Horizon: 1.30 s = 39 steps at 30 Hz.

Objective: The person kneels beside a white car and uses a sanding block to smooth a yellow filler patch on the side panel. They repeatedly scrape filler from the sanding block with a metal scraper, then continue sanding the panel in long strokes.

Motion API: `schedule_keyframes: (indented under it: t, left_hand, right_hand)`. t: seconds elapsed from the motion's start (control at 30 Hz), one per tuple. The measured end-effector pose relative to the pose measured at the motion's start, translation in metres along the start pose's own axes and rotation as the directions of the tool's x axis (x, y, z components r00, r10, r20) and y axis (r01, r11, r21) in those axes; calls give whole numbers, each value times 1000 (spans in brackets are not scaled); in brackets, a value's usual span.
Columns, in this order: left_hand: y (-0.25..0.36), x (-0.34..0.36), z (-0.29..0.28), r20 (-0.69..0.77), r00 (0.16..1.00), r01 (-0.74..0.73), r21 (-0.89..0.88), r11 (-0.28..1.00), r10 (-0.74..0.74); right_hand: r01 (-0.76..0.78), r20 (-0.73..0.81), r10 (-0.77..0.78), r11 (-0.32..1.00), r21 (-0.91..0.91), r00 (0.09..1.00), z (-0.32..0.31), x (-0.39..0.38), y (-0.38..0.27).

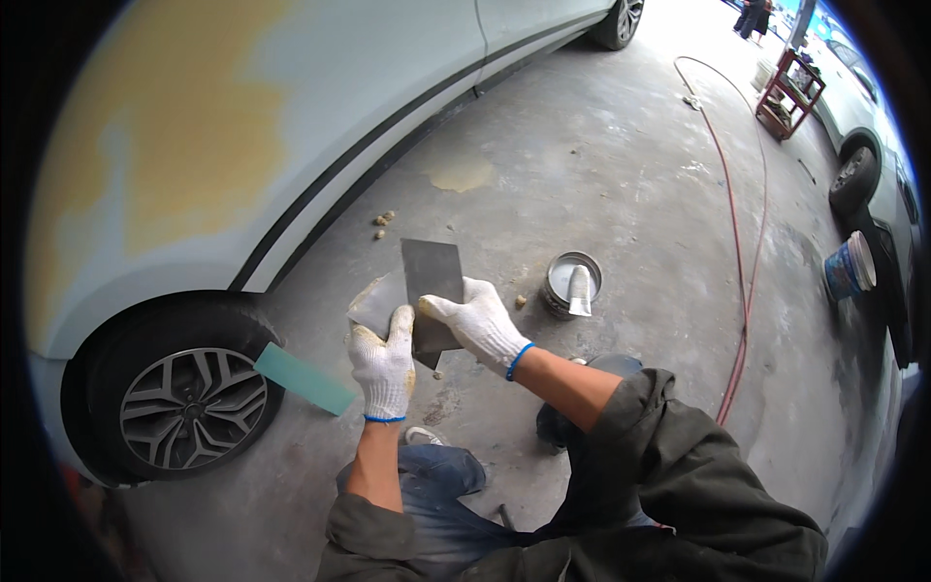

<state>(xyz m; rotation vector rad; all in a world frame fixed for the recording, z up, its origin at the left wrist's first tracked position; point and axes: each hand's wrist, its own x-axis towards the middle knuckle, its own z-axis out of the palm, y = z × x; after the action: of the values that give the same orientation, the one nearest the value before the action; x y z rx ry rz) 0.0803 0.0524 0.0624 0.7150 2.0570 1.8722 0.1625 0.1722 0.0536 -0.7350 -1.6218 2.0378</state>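
Both my hands wear white knit gloves with blue cuffs and meet over the floor in front of the car. My right hand (pixel 477 320) is closed on a dark grey flat putty scraper (pixel 433 270), thumb across its face. My left hand (pixel 384 364) is closed on a light grey putty spreader (pixel 380 300) with yellowish smears at its edge; the scraper overlaps it. Yellow filler patches (pixel 208 145) cover part of the white car panel (pixel 320 78) to the left. To the right of my right hand stands an open round tin (pixel 556 303) with a white tube (pixel 580 289) on top.
A green sanding board (pixel 305 378) lies by the car's wheel (pixel 194 407). Crumbs of filler (pixel 385 219) dot the floor. A red hose (pixel 734 213) runs along the right. Beyond are a paint bucket (pixel 850 265), a red rack (pixel 788 94) and another car (pixel 863 107).
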Motion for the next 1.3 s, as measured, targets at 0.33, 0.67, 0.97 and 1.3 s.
schedule_keyframes:
  t: [0.33,0.67,0.97,1.3]
  left_hand:
    - [7,-20,-9,230,973,-29,192,981,-16]
    - [20,-19,-13,475,874,63,99,993,-103]
    - [6,-15,0,314,947,10,187,982,-70]
    - [16,-26,-5,392,918,30,64,998,-53]
  right_hand:
    - [123,52,-111,913,-390,992,-9,-36,-29]
    - [338,195,-277,811,-477,941,-12,-47,-33]
    - [41,-32,-50,969,-242,998,-16,-23,-21]
    - [199,-15,-229,876,-440,973,-9,-39,-32]
